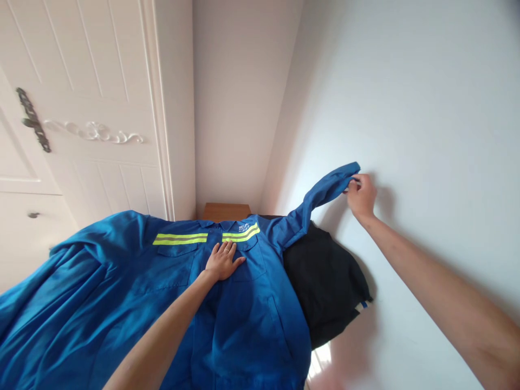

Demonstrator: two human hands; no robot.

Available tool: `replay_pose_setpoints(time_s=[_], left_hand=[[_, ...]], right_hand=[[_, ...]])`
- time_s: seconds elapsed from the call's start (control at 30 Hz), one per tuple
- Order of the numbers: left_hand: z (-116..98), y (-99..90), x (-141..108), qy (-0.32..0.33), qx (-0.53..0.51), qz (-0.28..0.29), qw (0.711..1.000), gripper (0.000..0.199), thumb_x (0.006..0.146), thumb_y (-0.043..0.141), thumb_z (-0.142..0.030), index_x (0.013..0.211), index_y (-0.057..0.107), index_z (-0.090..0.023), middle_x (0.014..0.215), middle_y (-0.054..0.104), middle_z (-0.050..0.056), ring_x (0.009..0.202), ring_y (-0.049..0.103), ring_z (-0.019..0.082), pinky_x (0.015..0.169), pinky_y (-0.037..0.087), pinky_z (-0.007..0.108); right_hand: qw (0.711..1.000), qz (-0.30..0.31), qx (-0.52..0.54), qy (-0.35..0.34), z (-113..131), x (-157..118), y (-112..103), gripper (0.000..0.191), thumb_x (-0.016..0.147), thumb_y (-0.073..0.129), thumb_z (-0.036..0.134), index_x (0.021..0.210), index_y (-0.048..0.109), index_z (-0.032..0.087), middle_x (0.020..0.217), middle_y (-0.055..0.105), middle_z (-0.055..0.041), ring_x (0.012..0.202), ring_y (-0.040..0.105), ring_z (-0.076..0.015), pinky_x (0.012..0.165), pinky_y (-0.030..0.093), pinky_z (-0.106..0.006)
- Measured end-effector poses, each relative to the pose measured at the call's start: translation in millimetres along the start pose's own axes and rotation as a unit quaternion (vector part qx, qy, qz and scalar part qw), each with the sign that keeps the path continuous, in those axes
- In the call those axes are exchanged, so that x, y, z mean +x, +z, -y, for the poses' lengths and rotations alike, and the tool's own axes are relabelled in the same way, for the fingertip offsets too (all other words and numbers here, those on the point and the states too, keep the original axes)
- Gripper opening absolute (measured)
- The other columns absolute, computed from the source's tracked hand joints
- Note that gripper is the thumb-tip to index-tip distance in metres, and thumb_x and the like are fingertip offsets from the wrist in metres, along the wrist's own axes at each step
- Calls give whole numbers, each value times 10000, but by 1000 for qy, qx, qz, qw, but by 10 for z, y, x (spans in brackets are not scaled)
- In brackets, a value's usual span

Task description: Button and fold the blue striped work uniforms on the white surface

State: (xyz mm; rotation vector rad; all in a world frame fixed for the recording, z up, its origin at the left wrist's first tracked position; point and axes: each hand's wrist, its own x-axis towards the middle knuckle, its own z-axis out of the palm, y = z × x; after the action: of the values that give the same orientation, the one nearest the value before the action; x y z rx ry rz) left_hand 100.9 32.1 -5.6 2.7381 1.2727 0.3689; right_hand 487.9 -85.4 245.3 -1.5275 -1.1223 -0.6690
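Observation:
A blue jacket point(247, 298) with yellow-green reflective strips across the chest lies spread out, front side up. My left hand point(223, 261) rests flat on its chest near the centre, fingers apart. At the right, my right hand point(361, 194) pinches the cuff end of one sleeve point(304, 214), which is lifted and stretched out towards the wall. The other sleeve lies bunched at the left. Black cloth point(325, 281) shows beneath the jacket on the right side.
A white wall point(426, 135) stands close on the right. White panelled furniture point(101, 92) with a dark metal handle point(34, 120) is at the left. A brown wooden piece point(227, 212) shows behind the jacket's collar.

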Motion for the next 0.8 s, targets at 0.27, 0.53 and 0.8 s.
replay_pose_setpoints(time_s=[0.27, 0.53, 0.8], left_hand=[[-8, 8, 15, -2, -11, 1, 1000, 762, 926, 263, -663, 1478, 395, -154, 1553, 332, 142, 1464, 236, 301, 1189, 116, 489], [4, -147, 86, -17, -98, 13, 995, 638, 940, 354, -577, 1391, 502, -150, 1533, 372, 155, 1461, 245, 301, 1182, 155, 506], [-270, -377, -3, -27, -306, -90, 947, 467, 943, 390, -455, 1287, 611, -230, 1239, 681, 69, 1168, 616, 260, 1015, 462, 411]], right_hand=[[876, 64, 460, 126, 403, 152, -402, 209, 698, 632, 55, 822, 621, 223, 632, 574, 62, 552, 547, -96, 557, 490, -224], [861, 58, 455, 220, 541, -99, -338, 190, 713, 589, 52, 784, 552, 225, 592, 546, 66, 485, 509, -104, 452, 414, -220], [845, 376, 377, -43, 1775, -1372, -156, 264, 800, 657, 256, 1061, 672, 220, 848, 716, -27, 721, 666, -173, 653, 547, -273]])
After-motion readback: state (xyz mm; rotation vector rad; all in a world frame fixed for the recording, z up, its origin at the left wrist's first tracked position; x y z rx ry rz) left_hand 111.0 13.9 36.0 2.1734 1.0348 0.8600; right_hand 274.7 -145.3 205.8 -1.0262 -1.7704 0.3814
